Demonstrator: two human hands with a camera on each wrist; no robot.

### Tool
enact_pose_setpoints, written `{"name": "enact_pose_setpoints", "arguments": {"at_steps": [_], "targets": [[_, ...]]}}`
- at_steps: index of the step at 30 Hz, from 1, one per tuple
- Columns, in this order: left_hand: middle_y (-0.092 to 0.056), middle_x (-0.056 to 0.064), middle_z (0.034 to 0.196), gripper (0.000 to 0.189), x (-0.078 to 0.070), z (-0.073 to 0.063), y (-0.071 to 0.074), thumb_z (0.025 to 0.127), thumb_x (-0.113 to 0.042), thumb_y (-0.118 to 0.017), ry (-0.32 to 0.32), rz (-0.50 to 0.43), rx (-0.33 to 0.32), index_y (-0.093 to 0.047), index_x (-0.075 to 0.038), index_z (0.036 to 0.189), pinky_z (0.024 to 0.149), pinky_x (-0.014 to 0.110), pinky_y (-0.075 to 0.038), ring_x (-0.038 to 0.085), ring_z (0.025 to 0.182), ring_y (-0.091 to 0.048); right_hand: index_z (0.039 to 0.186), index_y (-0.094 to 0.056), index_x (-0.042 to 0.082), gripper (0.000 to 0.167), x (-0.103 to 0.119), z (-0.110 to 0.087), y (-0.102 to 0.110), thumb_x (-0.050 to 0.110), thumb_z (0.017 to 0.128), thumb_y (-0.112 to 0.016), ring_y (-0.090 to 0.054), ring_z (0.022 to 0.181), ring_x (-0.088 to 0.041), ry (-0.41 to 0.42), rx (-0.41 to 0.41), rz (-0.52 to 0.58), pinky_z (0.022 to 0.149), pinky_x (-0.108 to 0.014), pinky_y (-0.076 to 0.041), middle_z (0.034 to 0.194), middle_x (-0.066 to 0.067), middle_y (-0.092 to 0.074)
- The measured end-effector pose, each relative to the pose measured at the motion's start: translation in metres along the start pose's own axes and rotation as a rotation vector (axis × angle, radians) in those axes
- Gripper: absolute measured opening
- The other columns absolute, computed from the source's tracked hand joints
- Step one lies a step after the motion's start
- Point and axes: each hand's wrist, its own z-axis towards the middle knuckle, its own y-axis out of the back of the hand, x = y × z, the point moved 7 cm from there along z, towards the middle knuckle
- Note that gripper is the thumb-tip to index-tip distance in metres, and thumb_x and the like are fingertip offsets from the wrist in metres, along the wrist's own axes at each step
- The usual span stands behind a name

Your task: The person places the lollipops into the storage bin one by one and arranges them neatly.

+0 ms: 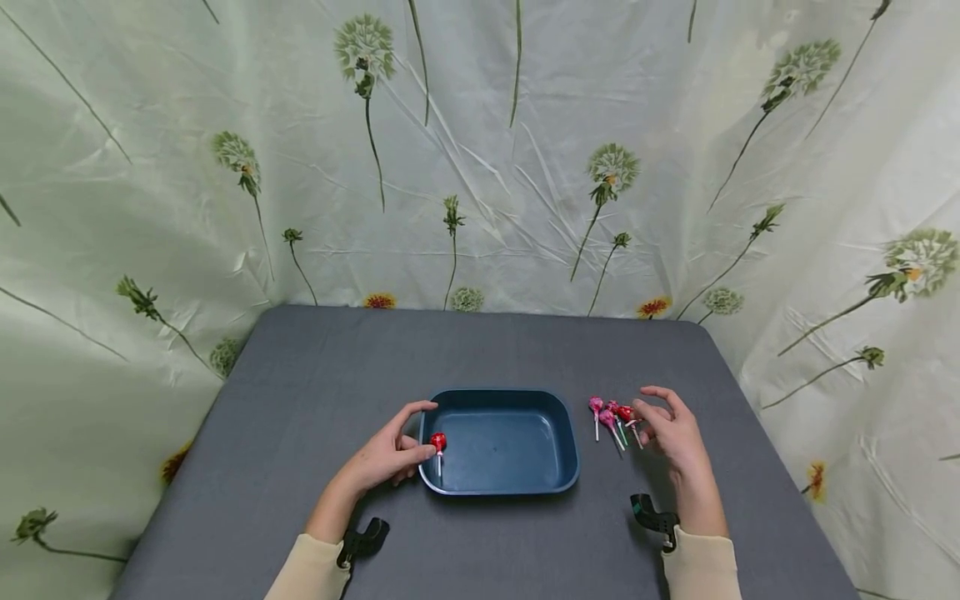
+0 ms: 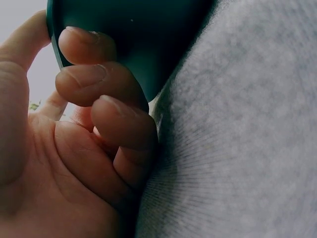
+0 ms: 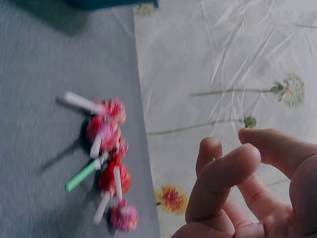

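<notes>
1 grey bench (image 1: 487, 350); 1 blue tray (image 1: 498, 454) on it. 2 grips: L grip (image 1: 390, 452) holds tray's L rim; R grip (image 1: 677, 440) loosely bent, thumb apart, nothing held, nr approx. 5 lollipops (image 1: 607, 418) R of tray. 1 red lolly (image 1: 438, 440) in tray's L end.

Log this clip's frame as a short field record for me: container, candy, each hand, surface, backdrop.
container: dark-blue, rounded rectangular tray
candy inside: one red-headed, white-stick lollipop, by the tray's left wall
candy outside: cluster of pink and red wrapped lollipops right of the tray, one with a green stick
left hand: grips the tray's left rim
right hand: beside the cluster, holding nothing
surface: grey table
backdrop: pale, creased, dandelion-printed sheet
</notes>
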Motion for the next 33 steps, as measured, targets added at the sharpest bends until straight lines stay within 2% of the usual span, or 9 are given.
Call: {"name": "enact_pose_setpoints", "arguments": {"at_steps": [11, 20, 33], "targets": [[-0.059, 0.003, 0.069, 0.072, -0.002, -0.001, 0.001, 0.102, -0.029, -0.072, -0.018, -0.016, 0.009, -0.031, -0.028, 0.161, 0.051, 0.028, -0.044, 0.014, 0.055, -0.051, 0.146, -0.045, 0.013, 0.045, -0.019, 0.003, 0.027, 0.029, 0.107, -0.063, -0.059, 0.057, -0.007, -0.022, -0.107, -0.030, 0.058, -0.026, -0.042, 0.081, 0.017, -0.070], [-0.059, 0.003, 0.068, 0.072, 0.000, -0.003, 0.000, 0.103, -0.028, -0.072, -0.031, -0.030, 0.019, -0.030, -0.025, 0.162, 0.052, 0.028, -0.045, 0.013, 0.055, -0.052, 0.145, -0.046, 0.012, 0.044, -0.032, 0.006, 0.039, 0.025, 0.106, -0.063, -0.059, 0.056, -0.007, -0.060, -0.153, -0.020, 0.057, -0.026, -0.042, 0.077, 0.017, -0.069], [-0.059, 0.002, 0.068, 0.071, -0.002, -0.003, -0.001, 0.103, -0.028, -0.072, -0.014, -0.015, 0.000, -0.031, -0.027, 0.161, 0.052, 0.028, -0.045, 0.014, 0.055, -0.052, 0.152, -0.041, 0.008, 0.053, -0.047, 0.016, 0.044, 0.024, 0.106, -0.062, -0.059, 0.055, -0.005, -0.077, -0.143, -0.032, 0.057, -0.028, -0.042, 0.076, 0.018, -0.069]]}}
